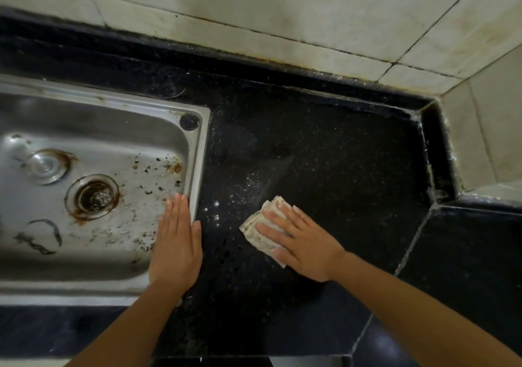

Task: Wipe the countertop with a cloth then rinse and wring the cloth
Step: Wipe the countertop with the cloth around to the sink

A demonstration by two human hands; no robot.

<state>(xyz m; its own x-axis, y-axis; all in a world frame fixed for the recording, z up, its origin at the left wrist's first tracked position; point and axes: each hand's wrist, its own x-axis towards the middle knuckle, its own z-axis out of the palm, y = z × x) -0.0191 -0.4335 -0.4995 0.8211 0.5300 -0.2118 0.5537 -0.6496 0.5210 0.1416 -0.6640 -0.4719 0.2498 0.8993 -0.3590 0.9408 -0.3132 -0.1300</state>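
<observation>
The folded, off-white cloth [254,222] lies on the black speckled desk [324,146], a little to the right of the sink and towards the near edge. The right hand [303,241] lies flat on top of the cloth, fingers straight and slightly spread, pressing it down without curling round it. The cloth's far corner and left edge show beyond the fingertips. The left hand [176,251] is also flat, its fingers straight and held together. It rests over the right rim of the stainless steel sink [204,141], with the fingers over the basin side and the thumb over the desk, and it holds nothing. Between the two hands and just beyond the cloth, a scatter of white specks [217,205] sits on the dark surface. A faint pale streak [278,169] runs diagonally away from the cloth towards the back. The sink basin is stained, with a rusty ring around the round drain [94,196] and dark flecks across its floor. A shiny round metal cap [45,166] lies just beyond the drain to the left, and a dark round spot [189,121] marks the sink's far right corner. Grimy cream wall tiles [254,5] rise behind the desk and wrap round a corner on the right, where the surface steps back at an angle.
</observation>
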